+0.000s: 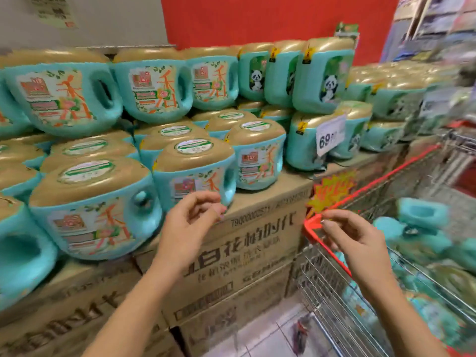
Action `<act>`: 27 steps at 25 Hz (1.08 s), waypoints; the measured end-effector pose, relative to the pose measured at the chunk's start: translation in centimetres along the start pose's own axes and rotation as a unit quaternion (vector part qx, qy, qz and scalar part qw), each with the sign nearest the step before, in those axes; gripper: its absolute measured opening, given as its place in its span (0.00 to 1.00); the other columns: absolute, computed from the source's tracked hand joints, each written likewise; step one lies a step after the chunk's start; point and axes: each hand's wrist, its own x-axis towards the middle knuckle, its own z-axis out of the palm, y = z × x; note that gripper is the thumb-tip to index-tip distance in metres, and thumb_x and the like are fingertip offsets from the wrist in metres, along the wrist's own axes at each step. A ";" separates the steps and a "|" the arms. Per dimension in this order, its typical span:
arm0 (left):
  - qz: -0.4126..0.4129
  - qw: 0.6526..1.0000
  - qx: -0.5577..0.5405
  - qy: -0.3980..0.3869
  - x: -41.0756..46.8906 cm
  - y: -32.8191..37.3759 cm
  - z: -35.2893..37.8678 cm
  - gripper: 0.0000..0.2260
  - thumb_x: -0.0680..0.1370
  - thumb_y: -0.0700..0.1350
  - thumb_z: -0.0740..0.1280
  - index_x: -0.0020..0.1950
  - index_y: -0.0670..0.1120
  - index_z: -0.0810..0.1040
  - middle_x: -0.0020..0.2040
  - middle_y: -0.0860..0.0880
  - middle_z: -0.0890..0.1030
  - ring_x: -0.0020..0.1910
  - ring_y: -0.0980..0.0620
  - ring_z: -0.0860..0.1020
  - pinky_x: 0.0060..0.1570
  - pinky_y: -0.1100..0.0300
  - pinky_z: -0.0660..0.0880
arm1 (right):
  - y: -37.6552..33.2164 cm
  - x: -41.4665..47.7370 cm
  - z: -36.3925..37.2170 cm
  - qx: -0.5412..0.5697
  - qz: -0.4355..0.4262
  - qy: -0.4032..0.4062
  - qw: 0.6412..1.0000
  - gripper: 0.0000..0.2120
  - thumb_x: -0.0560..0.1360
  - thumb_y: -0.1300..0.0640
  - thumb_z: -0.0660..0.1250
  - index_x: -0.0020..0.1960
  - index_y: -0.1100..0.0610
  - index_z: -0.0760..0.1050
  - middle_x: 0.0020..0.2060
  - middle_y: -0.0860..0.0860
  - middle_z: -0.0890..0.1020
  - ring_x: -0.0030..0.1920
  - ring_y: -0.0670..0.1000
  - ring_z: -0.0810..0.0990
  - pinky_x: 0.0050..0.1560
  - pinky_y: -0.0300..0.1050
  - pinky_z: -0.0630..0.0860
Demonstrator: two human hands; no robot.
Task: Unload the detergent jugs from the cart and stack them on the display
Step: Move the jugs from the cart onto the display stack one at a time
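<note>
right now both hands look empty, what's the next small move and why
Probably lower the right hand into the red-rimmed wire cart and take the nearest teal plastic detergent jug by its handle. That hand and the left hand hold nothing, jugs lie in the cart, and the top of the brown cardboard box has bare space beside the stacked jugs.

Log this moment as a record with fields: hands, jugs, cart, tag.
left hand: empty, fingers loosely curled, in front of the cardboard boxes
right hand: empty, fingers loosely curled, above the rim of the cart
display jugs: teal, gold caps, stacked in tiers on the boxes
cart: wire, red rim, right of the display
cart jugs: teal, lying inside, blurred
price tag: white, hanging at the display's right corner
</note>
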 end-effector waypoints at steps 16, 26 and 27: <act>-0.258 0.952 -0.048 -0.159 -13.1 -8.6 38.7 0.06 0.76 0.35 0.67 0.49 0.45 0.81 0.41 0.48 0.86 0.38 0.60 0.81 0.38 0.67 0.75 | 9.5 -6.3 -34.3 -0.046 0.241 0.096 0.965 0.09 0.75 0.70 0.64 0.44 0.59 0.80 0.32 0.54 0.77 0.29 0.42 0.75 0.33 0.33 0.72; -0.307 0.936 -0.014 -0.173 -1.5 -16.6 53.0 0.06 0.77 0.37 0.67 0.51 0.46 0.79 0.41 0.49 0.82 0.40 0.55 0.78 0.41 0.63 0.73 | 21.7 11.0 -40.9 -0.284 0.275 -0.071 0.916 0.08 0.76 0.60 0.65 0.54 0.58 0.78 0.41 0.55 0.82 0.44 0.56 0.81 0.48 0.50 0.77; -0.331 0.928 -0.017 -0.169 -0.6 -17.8 54.3 0.06 0.77 0.36 0.67 0.52 0.44 0.79 0.41 0.48 0.81 0.41 0.54 0.78 0.41 0.63 0.73 | 23.2 12.5 -41.2 -0.297 0.290 -0.097 0.904 0.08 0.76 0.59 0.66 0.54 0.58 0.78 0.41 0.56 0.82 0.44 0.55 0.81 0.48 0.50 0.77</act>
